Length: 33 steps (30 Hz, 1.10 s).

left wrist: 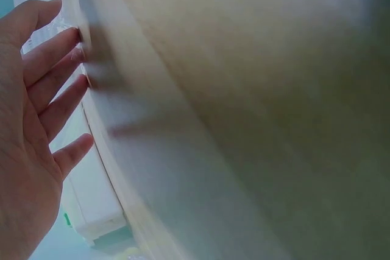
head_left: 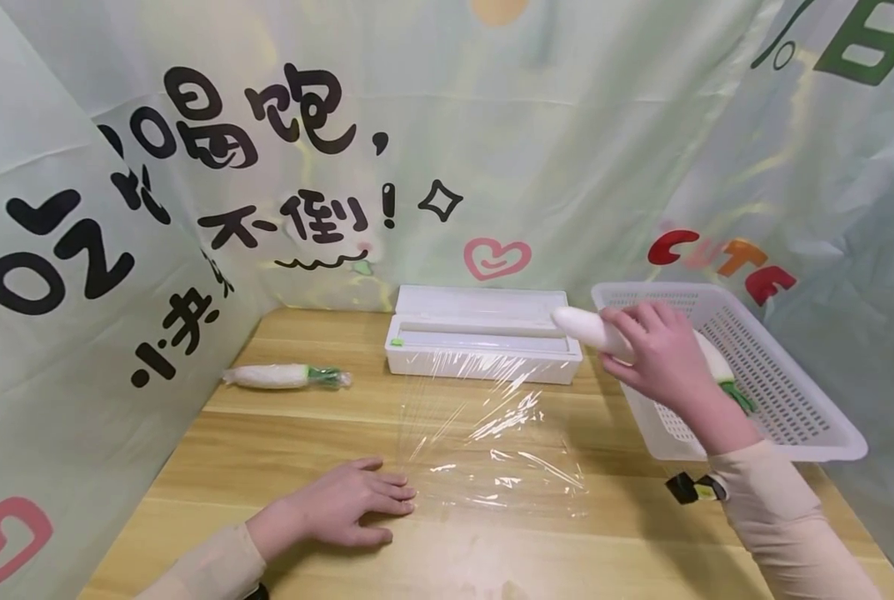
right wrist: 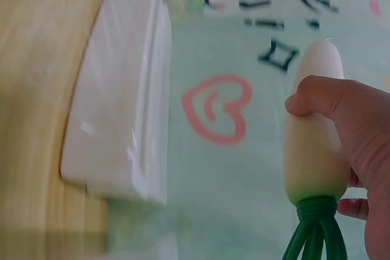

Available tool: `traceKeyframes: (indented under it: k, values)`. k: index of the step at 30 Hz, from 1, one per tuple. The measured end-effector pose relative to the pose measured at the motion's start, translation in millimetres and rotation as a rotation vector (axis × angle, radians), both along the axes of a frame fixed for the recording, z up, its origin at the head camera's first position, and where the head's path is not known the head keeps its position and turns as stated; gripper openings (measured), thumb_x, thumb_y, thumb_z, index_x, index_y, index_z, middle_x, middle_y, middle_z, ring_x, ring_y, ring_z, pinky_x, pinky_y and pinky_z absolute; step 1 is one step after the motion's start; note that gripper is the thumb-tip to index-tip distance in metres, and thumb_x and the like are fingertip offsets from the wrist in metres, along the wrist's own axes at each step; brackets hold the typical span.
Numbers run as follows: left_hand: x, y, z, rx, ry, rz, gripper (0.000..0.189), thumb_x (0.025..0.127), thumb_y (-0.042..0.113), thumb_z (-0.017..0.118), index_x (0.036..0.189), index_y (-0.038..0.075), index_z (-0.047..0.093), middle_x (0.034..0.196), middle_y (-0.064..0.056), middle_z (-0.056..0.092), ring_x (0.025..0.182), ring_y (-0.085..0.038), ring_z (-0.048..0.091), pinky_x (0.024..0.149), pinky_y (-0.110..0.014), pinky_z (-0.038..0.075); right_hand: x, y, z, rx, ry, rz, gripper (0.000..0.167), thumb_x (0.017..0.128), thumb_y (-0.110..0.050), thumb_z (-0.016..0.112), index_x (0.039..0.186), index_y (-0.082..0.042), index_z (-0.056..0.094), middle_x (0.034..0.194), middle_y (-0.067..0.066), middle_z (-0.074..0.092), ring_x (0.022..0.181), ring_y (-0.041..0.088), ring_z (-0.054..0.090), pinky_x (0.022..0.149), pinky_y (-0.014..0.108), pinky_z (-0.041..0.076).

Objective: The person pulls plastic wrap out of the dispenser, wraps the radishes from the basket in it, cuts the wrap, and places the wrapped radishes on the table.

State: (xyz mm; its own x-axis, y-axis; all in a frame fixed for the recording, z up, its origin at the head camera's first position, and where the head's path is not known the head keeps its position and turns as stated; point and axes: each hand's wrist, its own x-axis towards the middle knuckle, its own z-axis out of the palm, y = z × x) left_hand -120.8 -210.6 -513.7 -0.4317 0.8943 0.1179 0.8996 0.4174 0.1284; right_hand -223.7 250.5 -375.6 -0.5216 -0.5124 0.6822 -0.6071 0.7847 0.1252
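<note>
My right hand [head_left: 660, 354] grips a white radish [head_left: 585, 327] with green stems, raised over the near left side of the white basket. In the right wrist view the thumb lies across the radish [right wrist: 317, 150], its green stems pointing down. My left hand [head_left: 349, 500] rests on the table with fingers spread, beside the left edge of a clear sheet of plastic wrap [head_left: 491, 450]. That sheet runs from the white wrap dispenser box [head_left: 484, 364], lid raised, towards me over the wood. The left wrist view shows the left hand's fingers [left wrist: 55, 77] loosely extended near the tabletop.
A white perforated basket [head_left: 791, 454] stands on the right. At the left of the table lies another radish wrapped in plastic [head_left: 274, 376]. Printed cloth [head_left: 551, 167] hangs around the back and sides. A small black object [head_left: 681, 488] shows by the right sleeve.
</note>
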Motion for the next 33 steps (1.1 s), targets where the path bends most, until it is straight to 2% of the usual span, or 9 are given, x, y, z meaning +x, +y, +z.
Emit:
traceKeyframes:
  k: [6,14,18,23,33]
  values:
    - [-0.4,0.7,2.5,-0.007,0.005,-0.003,0.041,0.095,0.046,0.054,0.13,0.026,0.063,0.135,0.01,0.061,0.128,-0.011,0.056,0.104,-0.053,0.044,15.7,-35,-14.3,0.02,-0.012,0.075,0.054,0.067,-0.028,0.075,0.116,-0.012,0.063,0.096,0.015,0.062,0.087,0.036,0.054,0.07,0.048,0.045]
    - [-1.1,2.3,4.7,-0.02,0.005,0.002,0.041,0.095,0.047,0.054,0.13,0.027,0.063,0.135,0.011,0.061,0.128,-0.01,0.056,0.105,-0.052,0.044,27.9,-83,-44.5,0.028,-0.047,0.165,0.054,0.067,-0.03,0.078,0.117,-0.016,0.063,0.095,0.008,0.06,0.089,0.029,0.054,0.074,0.044,0.047]
    - [-0.5,3.1,5.6,-0.024,0.005,0.002,0.041,0.095,0.047,0.054,0.129,0.027,0.063,0.135,0.011,0.061,0.128,-0.01,0.056,0.105,-0.052,0.045,34.1,-105,-60.0,0.084,-0.142,0.174,0.056,0.071,-0.036,0.079,0.122,-0.02,0.062,0.101,0.005,0.061,0.097,0.026,0.055,0.083,0.044,0.048]
    - [-0.6,2.7,3.9,-0.01,0.013,0.0,0.04,0.095,0.047,0.054,0.129,0.027,0.064,0.134,0.011,0.062,0.127,-0.01,0.056,0.105,-0.051,0.045,38.4,-127,-79.7,0.185,-0.229,0.187,0.056,0.073,-0.041,0.078,0.123,-0.024,0.06,0.103,0.001,0.061,0.097,0.021,0.054,0.082,0.04,0.048]
    - [-1.5,2.2,0.5,0.003,0.007,-0.001,0.04,0.095,0.048,0.054,0.129,0.028,0.064,0.134,0.011,0.062,0.127,-0.01,0.056,0.103,-0.052,0.046,44.4,-145,-107.4,0.298,-0.406,0.198,0.054,0.076,-0.045,0.076,0.124,-0.025,0.059,0.103,-0.003,0.063,0.099,0.017,0.054,0.086,0.038,0.049]
